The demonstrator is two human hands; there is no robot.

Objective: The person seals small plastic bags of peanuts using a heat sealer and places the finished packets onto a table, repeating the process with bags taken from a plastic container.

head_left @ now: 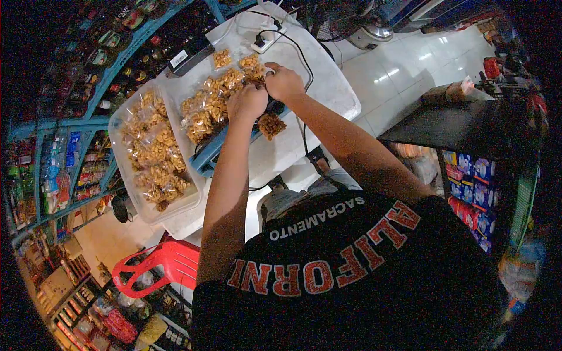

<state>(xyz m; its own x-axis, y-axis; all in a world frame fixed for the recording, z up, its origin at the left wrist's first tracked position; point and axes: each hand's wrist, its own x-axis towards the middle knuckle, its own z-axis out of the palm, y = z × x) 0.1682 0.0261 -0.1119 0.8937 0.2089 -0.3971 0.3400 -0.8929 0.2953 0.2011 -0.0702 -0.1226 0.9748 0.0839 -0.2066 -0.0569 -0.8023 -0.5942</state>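
My left hand (247, 103) and my right hand (285, 82) are close together above the white table (333, 93), fingers closed. Brown snack pieces in clear plastic show around the fingertips; what exactly each hand pinches is too small to tell. Beneath them lies a long blue device (215, 149), partly covered by my left hand and forearm. A small bag of darker brown snacks (271, 125) sits at its near side, below my right hand. Many clear bags of golden snacks (205, 105) are piled left of my hands, beside a clear plastic tub (196, 202) holding more bags.
A white power strip (270, 42) with black cables (307, 64) lies at the table's far side. A dark box (190, 61) with a label stands near the shelves. A red plastic chair (175, 263) is at lower left, a dark counter (445, 126) at right.
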